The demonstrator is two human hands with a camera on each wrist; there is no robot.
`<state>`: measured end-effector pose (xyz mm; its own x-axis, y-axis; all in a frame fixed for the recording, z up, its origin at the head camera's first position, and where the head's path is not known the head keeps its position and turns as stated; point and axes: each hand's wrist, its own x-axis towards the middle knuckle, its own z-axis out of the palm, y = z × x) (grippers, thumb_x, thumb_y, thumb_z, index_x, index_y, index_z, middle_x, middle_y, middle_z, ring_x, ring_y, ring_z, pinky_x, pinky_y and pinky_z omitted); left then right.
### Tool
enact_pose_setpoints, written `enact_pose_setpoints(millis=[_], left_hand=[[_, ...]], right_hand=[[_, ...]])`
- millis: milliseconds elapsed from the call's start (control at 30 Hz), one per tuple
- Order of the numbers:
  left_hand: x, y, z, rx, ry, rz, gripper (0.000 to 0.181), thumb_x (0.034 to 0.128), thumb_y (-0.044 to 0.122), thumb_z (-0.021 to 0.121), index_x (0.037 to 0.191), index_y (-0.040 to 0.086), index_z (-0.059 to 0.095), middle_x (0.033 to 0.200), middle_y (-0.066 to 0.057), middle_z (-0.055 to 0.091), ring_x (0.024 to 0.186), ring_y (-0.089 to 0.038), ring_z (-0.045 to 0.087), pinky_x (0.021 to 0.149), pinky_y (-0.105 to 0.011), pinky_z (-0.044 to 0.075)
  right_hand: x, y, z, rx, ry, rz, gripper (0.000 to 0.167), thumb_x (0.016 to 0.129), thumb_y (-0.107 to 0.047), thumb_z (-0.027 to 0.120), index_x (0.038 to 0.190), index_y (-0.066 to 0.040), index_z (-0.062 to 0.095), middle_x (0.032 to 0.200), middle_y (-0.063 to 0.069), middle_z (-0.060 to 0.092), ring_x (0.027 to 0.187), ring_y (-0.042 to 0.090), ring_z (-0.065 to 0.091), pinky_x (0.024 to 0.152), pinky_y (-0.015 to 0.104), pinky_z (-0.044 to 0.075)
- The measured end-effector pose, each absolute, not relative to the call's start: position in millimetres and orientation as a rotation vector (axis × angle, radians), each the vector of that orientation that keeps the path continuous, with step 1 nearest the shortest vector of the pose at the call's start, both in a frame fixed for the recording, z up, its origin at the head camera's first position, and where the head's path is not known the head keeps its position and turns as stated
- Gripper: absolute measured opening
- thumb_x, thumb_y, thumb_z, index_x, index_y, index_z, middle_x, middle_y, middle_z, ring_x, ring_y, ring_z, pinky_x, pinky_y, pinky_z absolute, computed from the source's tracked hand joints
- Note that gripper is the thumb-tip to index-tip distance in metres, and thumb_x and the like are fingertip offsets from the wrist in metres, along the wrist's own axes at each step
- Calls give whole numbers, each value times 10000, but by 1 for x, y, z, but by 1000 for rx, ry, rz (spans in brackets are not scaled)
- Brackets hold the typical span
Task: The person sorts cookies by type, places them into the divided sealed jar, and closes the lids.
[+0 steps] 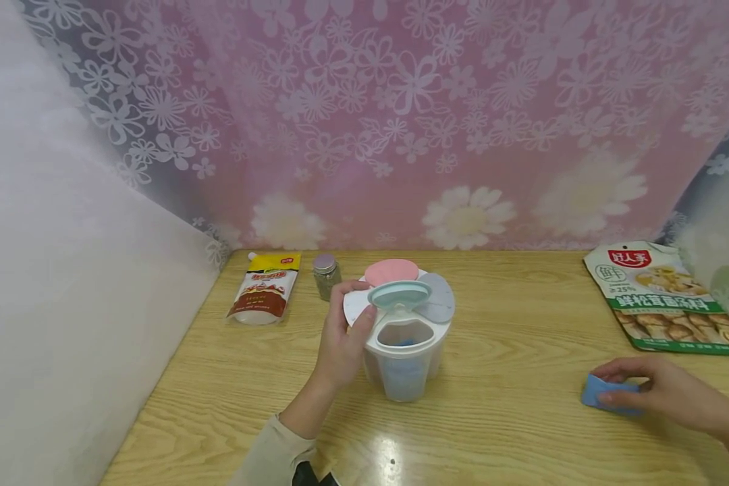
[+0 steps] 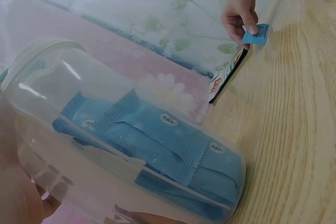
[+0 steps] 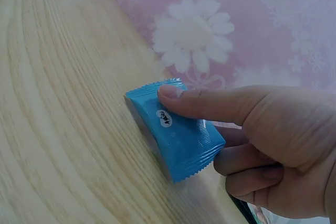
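A clear storage container with a white lid stands on the wooden table. Its mint-green flap is raised over the front opening, while the pink flap and grey flap lie down. My left hand grips the container's left side, thumb over the lid. Through the clear wall, the left wrist view shows several blue sealed packets inside. Off to the right, my right hand pinches one small blue packet just above the table, thumb across its printed face. Some right fingers are partly hidden.
A yellow, white and brown spouted pouch stands at the back left. Beside it is a small glass jar with a purple lid. A large green and white mushroom-print bag lies at the back right. Flowered curtain hangs behind the table.
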<state>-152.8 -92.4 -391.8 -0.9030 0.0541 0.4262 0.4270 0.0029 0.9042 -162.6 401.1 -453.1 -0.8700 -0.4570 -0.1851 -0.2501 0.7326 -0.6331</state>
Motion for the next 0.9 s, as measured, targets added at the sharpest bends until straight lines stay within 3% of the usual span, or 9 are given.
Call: enact_pose_setpoints(millis=[233,467,800,900], left_hand=[[-154,-93,-394,-519,-2010,-1975,341,983,126,508,1294,30,405,1266,-126,534,1083,-145,573,918,-253,500],[-155,-94,-395,-539,-2012,-1968,343,985,125,511,1296,30,402,1265,-131,535,1080,-144,569,912,-255,500],[-155,-94,-395,-523,-2013,-1952,334,979,124,504,1283,22,412,1250,-153,554,1053,-126,585,894,-248,508],[-155,-94,-395,-522,-2012,-1949,333,976,119,510,1280,21,417,1256,-153,553,1056,-124,581,895,-249,506]], right_hand=[[-159,388,-441,-533,2492,-961,314,1015,-245,575,1262,-67,656,1104,-166,671,945,-66,601,691,262,545],[-158,376,-435,-517,2523,-966,270,1012,-271,579,1213,-122,679,1104,-134,676,956,-66,599,712,262,546],[-155,351,-417,-517,2602,-1035,167,997,-257,607,1093,-159,702,1040,-95,692,869,47,648,659,277,524],[-154,346,-415,-580,2571,-1129,150,994,-185,607,1086,-122,707,1028,-98,695,747,104,640,602,282,483]])
